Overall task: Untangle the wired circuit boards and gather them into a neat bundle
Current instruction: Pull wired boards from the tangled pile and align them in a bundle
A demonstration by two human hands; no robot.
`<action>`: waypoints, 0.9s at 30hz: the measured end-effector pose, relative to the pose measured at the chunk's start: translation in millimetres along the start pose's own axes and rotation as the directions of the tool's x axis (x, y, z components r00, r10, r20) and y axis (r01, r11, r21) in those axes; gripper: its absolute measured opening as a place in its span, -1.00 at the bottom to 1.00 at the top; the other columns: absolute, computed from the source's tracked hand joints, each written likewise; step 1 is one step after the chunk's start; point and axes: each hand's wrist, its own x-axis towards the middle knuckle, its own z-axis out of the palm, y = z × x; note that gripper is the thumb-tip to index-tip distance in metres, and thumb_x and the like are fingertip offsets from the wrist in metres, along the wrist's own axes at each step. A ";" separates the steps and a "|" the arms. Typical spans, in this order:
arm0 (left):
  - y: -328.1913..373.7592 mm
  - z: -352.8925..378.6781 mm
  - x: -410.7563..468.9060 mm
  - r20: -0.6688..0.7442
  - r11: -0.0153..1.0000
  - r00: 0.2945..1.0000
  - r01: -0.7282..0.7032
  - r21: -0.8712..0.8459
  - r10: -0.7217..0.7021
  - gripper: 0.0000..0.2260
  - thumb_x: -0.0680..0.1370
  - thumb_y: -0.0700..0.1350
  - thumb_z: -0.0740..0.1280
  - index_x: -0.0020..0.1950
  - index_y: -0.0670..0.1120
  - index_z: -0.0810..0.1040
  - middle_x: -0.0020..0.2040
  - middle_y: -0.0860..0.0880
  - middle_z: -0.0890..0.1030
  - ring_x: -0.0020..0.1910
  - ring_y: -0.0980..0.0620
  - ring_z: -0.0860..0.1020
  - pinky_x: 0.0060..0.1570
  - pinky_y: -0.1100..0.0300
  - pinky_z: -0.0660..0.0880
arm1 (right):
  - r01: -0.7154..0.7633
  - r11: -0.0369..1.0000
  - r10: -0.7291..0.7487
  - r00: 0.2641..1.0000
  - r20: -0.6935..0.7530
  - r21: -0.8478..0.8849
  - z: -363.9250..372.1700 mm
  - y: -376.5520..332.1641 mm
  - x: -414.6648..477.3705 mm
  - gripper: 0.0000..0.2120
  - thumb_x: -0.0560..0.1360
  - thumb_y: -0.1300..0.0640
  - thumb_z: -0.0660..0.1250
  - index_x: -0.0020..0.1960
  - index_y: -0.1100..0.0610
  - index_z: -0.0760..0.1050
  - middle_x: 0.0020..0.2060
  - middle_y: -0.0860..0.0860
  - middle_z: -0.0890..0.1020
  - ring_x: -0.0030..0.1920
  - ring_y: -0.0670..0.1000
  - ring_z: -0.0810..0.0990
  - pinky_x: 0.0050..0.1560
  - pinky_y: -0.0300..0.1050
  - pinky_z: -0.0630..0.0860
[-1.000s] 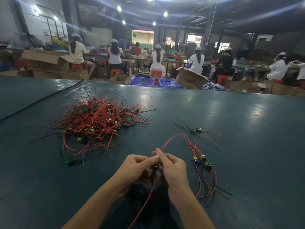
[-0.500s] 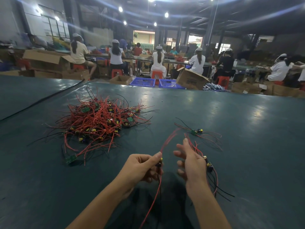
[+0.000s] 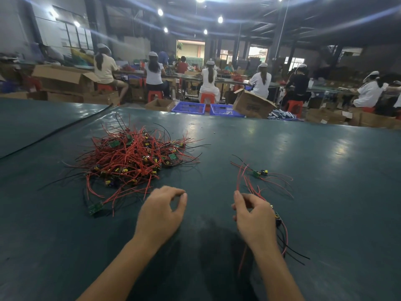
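On table, ahead and left of both hands, lay tangled pile; left hand nearer, empty, fingers loosely curled, just short of pile's near edge; right hand pinched red wires of small bundle, which ran near-to-far beneath it; lone board just beyond.
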 end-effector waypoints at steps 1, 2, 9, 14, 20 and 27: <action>-7.6 -3.6 2.9 -0.038 0.994 0.999 -0.019 0.111 0.023 -0.85 0.52 -0.07 0.38 0.04 -0.07 0.66 0.01 0.03 0.62 0.01 0.00 0.54 0.06 0.03 0.50 | 0.013 0.992 -0.015 1.000 -0.022 -0.125 -6.0 3.2 3.8 -0.72 0.57 -0.08 0.28 -0.21 0.04 0.58 -0.34 -0.09 0.65 -0.27 0.02 0.63 -0.22 -0.11 0.53; -16.0 -6.1 5.9 -0.038 0.980 0.999 0.009 0.198 -0.001 -0.79 0.51 -0.06 0.39 0.11 -0.07 0.63 0.12 -0.01 0.58 0.12 -0.05 0.49 0.14 0.01 0.45 | 0.008 0.969 -0.019 0.999 -0.044 -0.246 -11.3 5.4 6.2 -0.71 0.57 -0.11 0.25 -0.18 0.03 0.59 -0.34 -0.11 0.63 -0.23 0.04 0.59 -0.21 -0.08 0.49; -56.5 -11.9 12.3 0.121 0.875 0.942 0.235 0.424 -0.312 -0.68 0.57 0.04 0.26 0.30 0.01 0.53 0.28 0.01 0.53 0.26 -0.08 0.43 0.23 -0.06 0.33 | -0.082 0.850 0.032 0.994 -0.103 -0.520 -24.5 8.4 9.9 -0.77 0.59 -0.08 0.24 0.09 -0.01 0.59 -0.37 -0.07 0.34 -0.02 0.12 0.49 -0.23 -0.09 0.35; -57.4 -15.9 13.6 0.047 0.919 0.966 0.227 0.322 -0.255 -0.84 0.57 -0.10 0.29 -0.01 -0.11 0.65 -0.08 -0.03 0.65 -0.01 -0.12 0.57 0.08 -0.06 0.45 | -0.101 0.789 0.059 0.994 -0.088 -0.606 -24.3 6.1 7.2 -0.55 0.57 -0.05 0.27 0.45 -0.08 0.37 -0.15 0.01 0.51 0.14 0.13 0.49 -0.01 -0.05 0.42; -37.1 -13.1 11.1 -0.035 0.982 0.991 0.134 0.136 -0.131 -0.88 0.53 -0.21 0.35 -0.14 -0.19 0.66 -0.24 -0.07 0.65 -0.17 -0.08 0.55 -0.11 0.05 0.48 | 0.179 0.880 -0.207 0.978 -0.016 -0.440 2.0 -6.8 -12.1 -0.54 0.54 0.04 0.34 0.41 0.09 0.45 0.30 0.00 0.56 0.28 0.11 0.43 0.28 0.00 0.35; 9.7 -8.3 -4.1 -0.036 0.969 0.969 -0.243 0.034 0.244 -0.71 0.45 -0.04 0.26 -0.44 -0.12 0.53 -0.45 0.03 0.54 -0.42 0.00 0.49 -0.29 0.16 0.46 | 0.047 0.978 -0.106 0.952 0.288 0.202 43.4 -16.2 -32.1 -0.77 0.60 0.11 0.28 0.21 0.10 0.58 -0.01 -0.11 0.67 0.05 -0.19 0.61 0.14 -0.29 0.49</action>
